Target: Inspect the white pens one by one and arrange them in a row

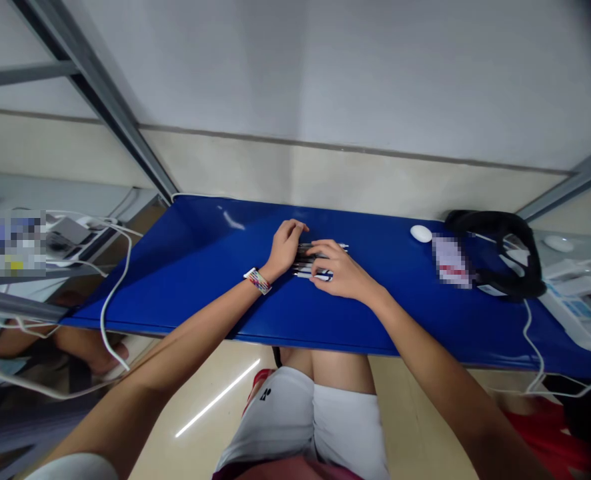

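Observation:
Several pens [303, 269] lie side by side in a row on the blue tabletop [200, 267], between my two hands. My left hand [286, 245] rests on its edge at the pens' left ends, fingers slightly curved and apart, holding nothing. Over the right part of the row is my right hand [336, 268], its fingers spread and bent, with thumb and fingertips touching the pens. A white and blue pen is nearest to me, under the right thumb. My right palm and fingers hide part of the row.
On the right lie a white oval object [421, 233], a blurred packet [450, 260] and a black looped strap [530, 267]. White cables hang over both ends of the table. Metal posts [120, 127] rise at the sides, a wall behind. Another person's foot shows at lower left.

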`<control>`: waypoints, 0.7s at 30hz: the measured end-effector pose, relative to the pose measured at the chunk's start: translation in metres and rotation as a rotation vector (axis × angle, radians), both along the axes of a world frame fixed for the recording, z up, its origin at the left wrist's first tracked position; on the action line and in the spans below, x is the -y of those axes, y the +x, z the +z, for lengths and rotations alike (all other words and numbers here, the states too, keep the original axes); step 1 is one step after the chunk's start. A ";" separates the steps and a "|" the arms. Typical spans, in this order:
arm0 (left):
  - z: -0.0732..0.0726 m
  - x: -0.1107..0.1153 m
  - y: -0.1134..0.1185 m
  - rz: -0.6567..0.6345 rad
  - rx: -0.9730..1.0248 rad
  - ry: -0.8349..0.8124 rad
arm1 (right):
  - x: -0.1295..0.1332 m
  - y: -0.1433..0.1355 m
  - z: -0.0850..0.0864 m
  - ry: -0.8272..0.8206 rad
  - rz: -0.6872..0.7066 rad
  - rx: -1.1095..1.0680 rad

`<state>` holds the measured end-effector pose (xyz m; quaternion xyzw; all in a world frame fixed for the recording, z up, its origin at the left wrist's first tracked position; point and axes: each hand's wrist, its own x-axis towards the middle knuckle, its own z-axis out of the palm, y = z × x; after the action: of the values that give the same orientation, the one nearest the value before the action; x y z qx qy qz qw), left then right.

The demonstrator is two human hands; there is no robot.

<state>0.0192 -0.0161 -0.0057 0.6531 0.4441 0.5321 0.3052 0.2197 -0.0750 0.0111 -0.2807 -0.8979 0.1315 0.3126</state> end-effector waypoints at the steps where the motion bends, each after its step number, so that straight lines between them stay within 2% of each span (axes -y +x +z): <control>1: 0.000 0.000 0.000 0.002 0.002 0.000 | 0.000 0.001 0.000 -0.005 0.003 0.005; 9: -0.001 -0.006 -0.004 -0.003 0.018 -0.011 | 0.000 0.004 -0.002 -0.046 -0.007 0.049; 13: 0.005 -0.005 -0.007 -0.106 0.043 -0.002 | -0.002 0.002 -0.001 -0.108 0.017 -0.094; 16: 0.014 0.001 -0.008 -0.227 0.035 -0.004 | -0.005 0.002 0.003 -0.205 -0.089 -0.258; 19: 0.020 0.007 -0.008 -0.293 0.074 -0.040 | -0.010 0.006 0.007 -0.364 -0.246 -0.396; 21: 0.021 0.010 -0.008 -0.325 0.081 -0.056 | -0.013 0.008 0.007 -0.441 -0.282 -0.463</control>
<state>0.0115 -0.0260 0.0156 0.6853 0.3347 0.4892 0.4231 0.2278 -0.0620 0.0178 -0.4255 -0.7055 0.3381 0.4549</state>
